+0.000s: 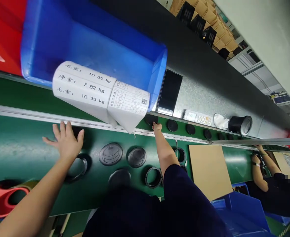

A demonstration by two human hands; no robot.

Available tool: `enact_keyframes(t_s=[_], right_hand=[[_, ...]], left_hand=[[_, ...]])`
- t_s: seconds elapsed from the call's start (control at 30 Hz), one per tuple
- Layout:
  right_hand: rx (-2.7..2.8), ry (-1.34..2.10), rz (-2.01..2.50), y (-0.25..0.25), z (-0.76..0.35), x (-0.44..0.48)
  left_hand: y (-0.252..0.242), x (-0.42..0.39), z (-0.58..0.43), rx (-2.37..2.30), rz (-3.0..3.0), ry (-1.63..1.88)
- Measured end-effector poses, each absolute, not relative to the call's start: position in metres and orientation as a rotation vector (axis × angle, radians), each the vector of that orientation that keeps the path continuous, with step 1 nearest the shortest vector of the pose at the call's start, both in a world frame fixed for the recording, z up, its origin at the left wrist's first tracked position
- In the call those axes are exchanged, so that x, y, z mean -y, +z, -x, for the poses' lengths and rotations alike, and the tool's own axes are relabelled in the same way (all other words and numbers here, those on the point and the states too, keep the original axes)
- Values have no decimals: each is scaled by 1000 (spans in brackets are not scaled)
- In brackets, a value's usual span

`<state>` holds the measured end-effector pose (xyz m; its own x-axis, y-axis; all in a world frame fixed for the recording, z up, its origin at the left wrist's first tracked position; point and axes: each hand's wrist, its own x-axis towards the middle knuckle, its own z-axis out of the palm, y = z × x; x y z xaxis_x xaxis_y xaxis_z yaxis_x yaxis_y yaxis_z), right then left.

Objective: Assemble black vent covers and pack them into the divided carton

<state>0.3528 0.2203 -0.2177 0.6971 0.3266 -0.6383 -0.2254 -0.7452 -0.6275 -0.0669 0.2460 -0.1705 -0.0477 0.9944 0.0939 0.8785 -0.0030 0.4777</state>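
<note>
My left hand (pixel 67 143) is spread open over the green table, fingers apart. A dark shape partly hidden by it shows beside the thumb, and a black ring (pixel 84 164) lies just below the wrist. Stretched forward past the white rail, my right hand (pixel 157 126) has its fingers closed at the edge of a black round disc (pixel 149 119) on the far green strip. Between my arms lie two black round louvred vents, one larger (pixel 111 154) and one smaller (pixel 137 157). Closer to me are a blurred dark round piece (pixel 119 177) and another black ring (pixel 153 177).
More black discs (pixel 172 125) line the strip to the right. Above it, a metal shelf holds a blue bin (pixel 97 42) with hanging paper labels (pixel 85 85), and a phone (pixel 170 92). Cardboard (pixel 209 168) lies right; a co-worker's arms (pixel 259 168) show beyond. A red roll (pixel 1 200) sits left.
</note>
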Motion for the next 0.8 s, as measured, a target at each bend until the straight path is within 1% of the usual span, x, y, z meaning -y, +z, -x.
enact_keyframes(t_s=[0.1, 0.2, 0.3, 0.37, 0.43, 0.47, 0.5, 0.57, 0.63, 0.7, 0.8], right_hand=[[-59, 1250, 1919, -210, -328, -202], [-115, 1506, 1647, -190, -271, -156], [-137, 1816, 1279, -158, -208, -87], [-53, 2022, 1052, -135, -180, -43], [197, 2117, 1028, -115, -171, -11], [379, 2055, 1115, -106, -174, -2], [582, 1904, 1234, -98, -182, 4], [992, 1437, 1408, -85, -203, 7], [1351, 1049, 1362, -73, -225, 6], [1631, 899, 1228, -63, -239, 4], [1813, 870, 1179, -55, -246, 7]], left_hand=[[-145, -205, 43, -1879, -1568, 854], [-121, -149, 4, -1638, -1030, 910], [-104, -101, -29, -1243, -441, 935], [-94, -76, -39, -1059, -197, 948], [-80, -57, -39, -979, -120, 1011], [-72, -48, -38, -949, -117, 1050], [-62, -40, -37, -915, -127, 1080], [-43, -25, -36, -849, -160, 1093], [-28, -9, -41, -795, -172, 1039], [-17, 6, -49, -768, -163, 996], [-10, 23, -62, -774, -150, 993]])
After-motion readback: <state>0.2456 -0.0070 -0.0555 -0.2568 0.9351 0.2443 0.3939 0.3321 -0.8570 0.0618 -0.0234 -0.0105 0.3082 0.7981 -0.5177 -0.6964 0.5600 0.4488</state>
